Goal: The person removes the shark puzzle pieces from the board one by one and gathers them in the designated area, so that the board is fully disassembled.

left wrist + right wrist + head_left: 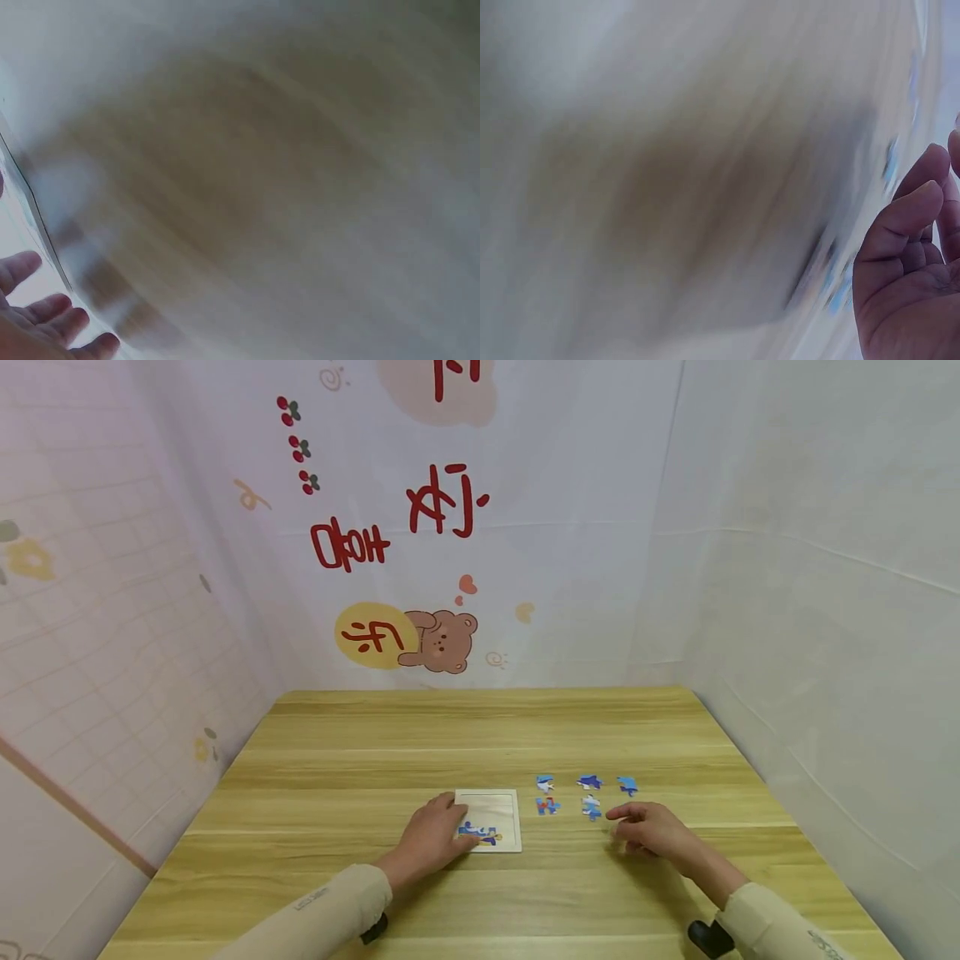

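Observation:
A small white puzzle tray (517, 822) lies on the wooden table, with a few joined blue and yellow pieces (480, 835) in its lower part. My left hand (429, 839) rests at the tray's left edge, thumb and fingers spread over its border. In the left wrist view its fingertips (67, 322) lie along the tray's rim. Right of the tray are several loose jigsaw pieces, among them a blue-and-white one (591, 807) and a red-and-blue one (547, 806). Just right of these hovers my right hand (651, 829), fingers loosely bent, holding nothing.
Farther back in the loose group lie a dark blue piece (589, 782), a light blue piece (627, 785) and another blue-and-white piece (545, 783). White cloth walls (585, 610) with printed drawings enclose the table (360, 735) at the back and both sides.

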The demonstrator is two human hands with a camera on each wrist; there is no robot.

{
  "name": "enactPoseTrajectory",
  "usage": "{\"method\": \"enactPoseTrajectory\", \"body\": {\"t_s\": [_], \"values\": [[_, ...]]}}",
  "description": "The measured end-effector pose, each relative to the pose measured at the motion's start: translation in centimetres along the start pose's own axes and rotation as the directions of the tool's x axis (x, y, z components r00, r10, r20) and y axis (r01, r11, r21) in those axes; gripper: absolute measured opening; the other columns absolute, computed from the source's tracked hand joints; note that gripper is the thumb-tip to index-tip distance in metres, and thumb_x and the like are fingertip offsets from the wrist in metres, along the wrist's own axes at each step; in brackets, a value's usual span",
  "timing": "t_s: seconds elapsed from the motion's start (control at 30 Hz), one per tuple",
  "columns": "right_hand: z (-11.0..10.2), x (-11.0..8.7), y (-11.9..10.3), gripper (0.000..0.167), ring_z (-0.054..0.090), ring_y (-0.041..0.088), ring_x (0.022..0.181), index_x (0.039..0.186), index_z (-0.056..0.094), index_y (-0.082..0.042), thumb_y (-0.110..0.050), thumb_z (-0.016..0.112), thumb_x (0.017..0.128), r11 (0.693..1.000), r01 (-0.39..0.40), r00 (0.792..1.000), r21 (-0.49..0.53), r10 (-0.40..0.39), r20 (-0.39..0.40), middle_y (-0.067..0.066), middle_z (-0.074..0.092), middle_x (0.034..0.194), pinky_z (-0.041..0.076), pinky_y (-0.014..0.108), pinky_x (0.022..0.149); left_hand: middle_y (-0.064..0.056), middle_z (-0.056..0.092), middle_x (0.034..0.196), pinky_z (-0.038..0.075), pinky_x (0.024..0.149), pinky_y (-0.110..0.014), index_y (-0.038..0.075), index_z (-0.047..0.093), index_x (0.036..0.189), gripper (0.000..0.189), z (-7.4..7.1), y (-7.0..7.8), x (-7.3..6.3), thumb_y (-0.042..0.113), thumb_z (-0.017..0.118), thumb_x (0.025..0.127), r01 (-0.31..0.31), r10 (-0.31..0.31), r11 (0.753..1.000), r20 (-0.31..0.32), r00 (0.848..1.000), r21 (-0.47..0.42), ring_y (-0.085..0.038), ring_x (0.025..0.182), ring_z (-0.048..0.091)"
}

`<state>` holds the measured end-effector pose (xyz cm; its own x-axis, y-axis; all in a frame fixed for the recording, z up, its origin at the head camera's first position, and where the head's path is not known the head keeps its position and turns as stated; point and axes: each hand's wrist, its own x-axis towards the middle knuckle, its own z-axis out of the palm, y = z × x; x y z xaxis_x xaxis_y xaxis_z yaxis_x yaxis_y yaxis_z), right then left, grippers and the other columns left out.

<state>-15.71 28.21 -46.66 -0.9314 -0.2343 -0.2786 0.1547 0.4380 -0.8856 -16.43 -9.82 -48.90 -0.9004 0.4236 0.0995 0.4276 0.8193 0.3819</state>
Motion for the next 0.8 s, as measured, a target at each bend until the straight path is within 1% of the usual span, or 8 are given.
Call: {"method": "enactPoseTrajectory", "body": {"t_s": [0.07, 0.17, 0.33, 0.47, 0.63, 0.8], "values": [[1.4, 0.7, -0.8, 0.039, 0.059, 0.02, 0.069, 0.127, 0.06, 0.006, -0.012, 0.065, 0.093, 1.0, 0.021, 1.0, 0.001, -0.021, 0.012, 0.007, 0.061, 0.084, 0.041, 0.028, 0.055, -0.026, 0.051, 0.137, 0.04, 0.103, -0.056, -0.003, 0.062, 0.128, 0.055, -0.3, -0.4, -0.2, 0.036, 0.072, 0.091, -0.012, 0.012, 1.0, 0.0, 1.0, -0.021, -0.041, 0.128, 0.049], [3.7, 1.8, -2.0, 0.036, 0.059, 0.02, 0.068, 0.124, 0.061, 0.006, -0.01, 0.064, 0.092, 0.998, 0.055, 0.998, 0.021, -0.056, 0.032, 0.008, 0.063, 0.085, 0.04, 0.027, 0.055, -0.025, 0.05, 0.139, 0.04, 0.103, -0.056, -0.003, 0.06, 0.131, 0.056, -0.6, -1.0, -0.4, 0.034, 0.072, 0.091, -0.036, 0.036, 0.998, 0.01, 0.999, -0.042, -0.041, 0.129, 0.047], [7.8, 3.3, -3.8, 0.032, 0.053, 0.014, 0.059, 0.117, 0.062, 0.011, -0.004, 0.066, 0.088, 0.99, 0.109, 0.99, 0.092, -0.116, 0.076, 0.004, 0.06, 0.072, 0.038, 0.024, 0.051, -0.023, 0.048, 0.143, 0.038, 0.106, -0.055, -0.003, 0.059, 0.133, 0.056, -0.7, -1.8, -0.5, 0.034, 0.07, 0.093, -0.064, 0.065, 0.998, 0.034, 0.997, -0.03, -0.039, 0.133, 0.044], [10.7, 4.3, -5.0, 0.03, 0.05, 0.013, 0.056, 0.114, 0.064, 0.009, -0.004, 0.068, 0.088, 0.987, 0.124, 0.987, 0.104, -0.133, 0.086, 0.003, 0.059, 0.07, 0.038, 0.024, 0.05, -0.022, 0.049, 0.143, 0.037, 0.107, -0.052, -0.005, 0.059, 0.132, 0.055, -0.6, -1.9, -0.5, 0.033, 0.069, 0.094, -0.09, 0.089, 0.996, 0.047, 0.995, 0.015, -0.037, 0.134, 0.045], [13.2, 5.2, -5.5, 0.03, 0.053, 0.012, 0.055, 0.115, 0.067, 0.005, -0.008, 0.07, 0.088, 0.991, 0.118, 0.988, 0.07, -0.124, 0.09, 0.004, 0.063, 0.072, 0.041, 0.024, 0.048, -0.022, 0.05, 0.143, 0.037, 0.108, -0.051, -0.006, 0.059, 0.131, 0.055, -0.6, -1.8, -0.5, 0.033, 0.068, 0.095, -0.092, 0.09, 0.995, 0.057, 0.994, 0.032, -0.037, 0.133, 0.046], [14.4, 5.5, -5.6, 0.028, 0.052, 0.012, 0.054, 0.114, 0.068, 0.001, -0.008, 0.071, 0.088, 0.995, 0.09, 0.993, 0.037, -0.093, 0.076, 0.003, 0.061, 0.071, 0.04, 0.024, 0.046, -0.023, 0.051, 0.142, 0.037, 0.107, -0.051, -0.007, 0.06, 0.131, 0.055, -0.6, -1.8, -0.5, 0.032, 0.068, 0.094, -0.103, 0.102, 0.994, 0.054, 0.993, 0.03, -0.038, 0.132, 0.047]]}}
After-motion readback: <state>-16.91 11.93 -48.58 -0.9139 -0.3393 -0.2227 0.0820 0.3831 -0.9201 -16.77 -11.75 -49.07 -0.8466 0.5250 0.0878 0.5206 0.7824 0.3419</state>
